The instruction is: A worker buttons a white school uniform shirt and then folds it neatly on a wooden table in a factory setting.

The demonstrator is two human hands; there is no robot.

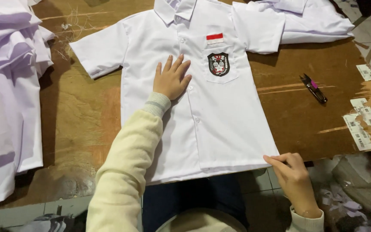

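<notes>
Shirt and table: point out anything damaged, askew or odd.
The shirt lies flat and buttoned. The table is scratched, torn paper labels stick along its right edge, and a thread snipper lies loose.

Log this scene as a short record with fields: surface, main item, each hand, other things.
Surface: brown wooden table
Main item: white short-sleeved shirt, laid flat, front up, badge on the pocket
Left hand: flat on the shirt's chest, beside the buttons
Right hand: pinching the shirt's lower right hem corner
Other: thread snips, paper labels, pile of white garments

smooth white cloth shirt [220, 116], worn wooden table [82, 116]
</notes>
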